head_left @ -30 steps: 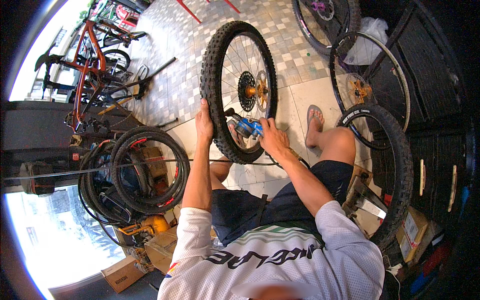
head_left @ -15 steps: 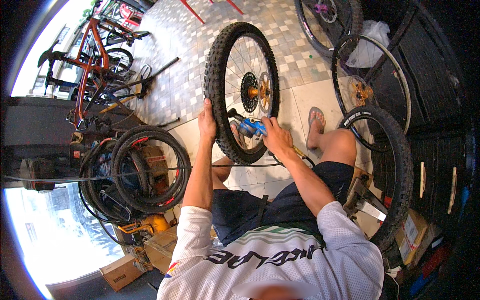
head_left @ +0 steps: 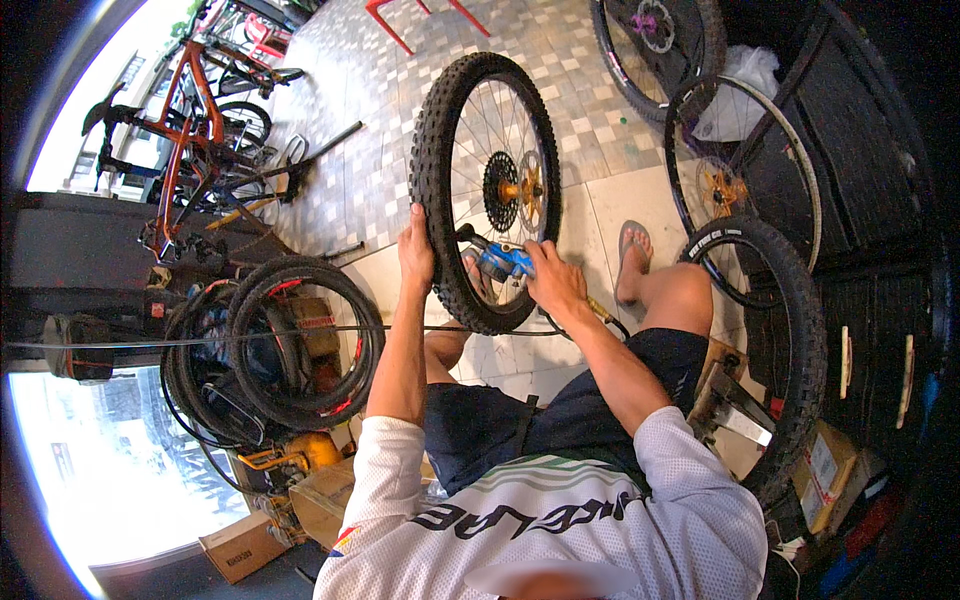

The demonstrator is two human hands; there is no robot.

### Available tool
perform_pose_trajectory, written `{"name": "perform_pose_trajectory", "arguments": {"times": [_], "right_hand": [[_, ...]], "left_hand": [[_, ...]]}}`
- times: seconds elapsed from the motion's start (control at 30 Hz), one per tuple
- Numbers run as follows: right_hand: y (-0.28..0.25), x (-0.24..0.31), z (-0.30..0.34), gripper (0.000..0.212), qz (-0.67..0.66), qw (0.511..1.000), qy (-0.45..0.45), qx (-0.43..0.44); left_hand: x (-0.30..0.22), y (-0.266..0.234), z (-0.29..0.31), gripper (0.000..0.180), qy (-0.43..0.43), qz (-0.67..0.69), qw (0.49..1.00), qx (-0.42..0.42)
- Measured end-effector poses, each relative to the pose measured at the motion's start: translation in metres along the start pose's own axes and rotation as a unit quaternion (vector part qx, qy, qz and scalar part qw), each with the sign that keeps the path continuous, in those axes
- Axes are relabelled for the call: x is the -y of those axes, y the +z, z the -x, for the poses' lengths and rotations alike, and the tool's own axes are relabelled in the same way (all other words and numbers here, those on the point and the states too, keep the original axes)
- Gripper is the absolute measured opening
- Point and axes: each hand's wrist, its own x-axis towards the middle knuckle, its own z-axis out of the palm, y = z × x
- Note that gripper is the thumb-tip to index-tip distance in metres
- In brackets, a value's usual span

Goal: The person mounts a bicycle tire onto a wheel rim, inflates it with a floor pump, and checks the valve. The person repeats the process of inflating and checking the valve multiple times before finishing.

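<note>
A bicycle wheel with a knobby black tire stands upright in front of me, between my feet. Its black cassette, gold hub and gold brake rotor show through the spokes. My left hand is closed on the tire's left side, with its fingertips hidden behind it. In my right hand I grip a blue tire inflator at the lower part of the rim. The inflator's black end points left toward the inside of the rim; whether it sits on the valve I cannot tell. A brass fitting joins its black hose.
Several bare tires lean at the left, below an orange bicycle. On the right are a spoked wheel, a loose knobby tire and black cabinets. The thin hose stretches across from the left. Cardboard boxes lie lower left.
The whole view has shifted slightly. Both hands keep the same hold on the wheel and the tire inflator.
</note>
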Motion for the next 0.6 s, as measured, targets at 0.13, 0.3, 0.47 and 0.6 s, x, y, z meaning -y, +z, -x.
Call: {"name": "perform_pose_trajectory", "arguments": {"times": [0.13, 0.3, 0.47, 0.6], "right_hand": [[0.000, 0.000, -0.001, 0.057, 0.013, 1.000, 0.019, 0.008], [0.002, -0.002, 0.001, 0.058, 0.012, 1.000, 0.003, -0.012], [-0.004, 0.001, 0.001, 0.058, 0.002, 1.000, 0.009, 0.007], [-0.006, -0.001, 0.001, 0.056, -0.003, 1.000, 0.009, 0.004]], "left_hand": [[-0.001, 0.002, 0.000, 0.088, -0.003, 0.005, 1.000, 0.002], [0.000, 0.002, -0.004, 0.089, 0.018, -0.034, 0.999, -0.019], [-0.001, 0.002, -0.003, 0.089, 0.003, -0.032, 0.999, -0.023], [-0.009, 0.006, 0.001, 0.090, 0.007, -0.030, 0.999, -0.020]]}}
